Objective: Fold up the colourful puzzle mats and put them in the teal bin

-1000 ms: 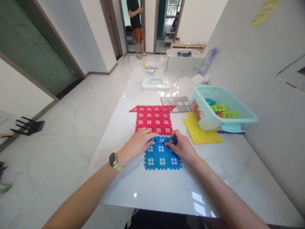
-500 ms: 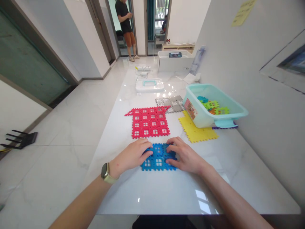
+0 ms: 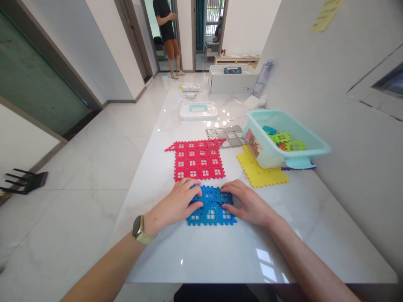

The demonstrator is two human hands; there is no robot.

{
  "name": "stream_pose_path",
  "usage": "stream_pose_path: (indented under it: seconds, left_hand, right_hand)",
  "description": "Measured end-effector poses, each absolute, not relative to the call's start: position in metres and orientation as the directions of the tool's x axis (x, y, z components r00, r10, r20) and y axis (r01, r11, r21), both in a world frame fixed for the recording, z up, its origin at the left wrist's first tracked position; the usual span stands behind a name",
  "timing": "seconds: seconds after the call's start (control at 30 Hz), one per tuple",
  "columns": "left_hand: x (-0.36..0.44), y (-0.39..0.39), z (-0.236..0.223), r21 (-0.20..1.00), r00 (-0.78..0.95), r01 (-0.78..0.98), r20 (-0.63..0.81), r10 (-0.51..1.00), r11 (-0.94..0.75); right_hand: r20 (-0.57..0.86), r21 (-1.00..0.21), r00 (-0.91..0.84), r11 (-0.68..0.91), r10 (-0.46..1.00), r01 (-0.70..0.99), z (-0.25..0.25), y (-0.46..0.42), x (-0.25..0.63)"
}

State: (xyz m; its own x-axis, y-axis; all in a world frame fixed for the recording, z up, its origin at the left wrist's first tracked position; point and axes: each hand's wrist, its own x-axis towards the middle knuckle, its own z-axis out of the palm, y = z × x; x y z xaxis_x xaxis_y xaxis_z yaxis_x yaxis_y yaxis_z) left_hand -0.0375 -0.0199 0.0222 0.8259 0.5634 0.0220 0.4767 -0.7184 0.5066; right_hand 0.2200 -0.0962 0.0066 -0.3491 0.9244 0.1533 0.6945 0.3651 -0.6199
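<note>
A blue panel of interlocking plastic building tiles with window cut-outs lies flat on the white table near me. My left hand holds its left side, thumb and fingers on the upper left tile and partly hiding it. On the right, my right hand grips the upper right blue tile between thumb and fingers. That tile looks slightly out of line with its neighbour. Just beyond the panel lies a larger red panel of similar tiles, with triangular pieces at its two far corners.
A mint tub of loose coloured tiles stands on the right, partly over a yellow panel. Behind the red panel lies a grey one. Farther back are a white lid, a box and a bottle. A person stands in the background.
My right hand has shifted slightly outward, its fingers and thumb now around the upper right tile, uncovering the lower right tile. My left hand stays in nearly the same place.
</note>
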Motion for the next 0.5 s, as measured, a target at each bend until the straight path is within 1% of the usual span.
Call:
stream_pose_path:
  seconds: [0.07, 0.13, 0.23, 0.3, 0.4, 0.5]
  left_hand:
    - [-0.038, -0.02, 0.028, 0.542, 0.829, 0.458, 0.026, 0.559, -0.704]
    - [-0.038, -0.02, 0.035, 0.606, 0.826, 0.439, 0.018, 0.564, -0.663]
    - [-0.038, -0.021, 0.043, 0.72, 0.81, 0.421, -0.024, 0.586, -0.552]
    - [-0.036, -0.022, 0.043, 0.767, 0.786, 0.422, -0.043, 0.617, -0.484]
    - [-0.034, -0.021, 0.035, 0.782, 0.737, 0.447, -0.048, 0.674, -0.433]
    - [-0.033, -0.019, 0.025, 0.714, 0.702, 0.5, -0.005, 0.712, -0.489]
  right_hand:
    - [0.202, -0.624, -0.317, 0.372, 0.927, 0.688, 0.01, -0.097, 0.222]
    - [0.207, -0.641, -0.286, 0.351, 0.936, 0.683, 0.013, -0.099, 0.223]
    - [0.12, -0.686, -0.244, 0.258, 0.962, 0.68, 0.014, -0.101, 0.22]
    - [0.057, -0.715, -0.188, 0.171, 0.981, 0.678, 0.011, -0.102, 0.217]
    - [-0.007, -0.713, -0.121, 0.08, 0.993, 0.697, 0.004, -0.101, 0.213]
    - [-0.023, -0.615, -0.108, 0.071, 0.994, 0.785, -0.001, -0.097, 0.214]
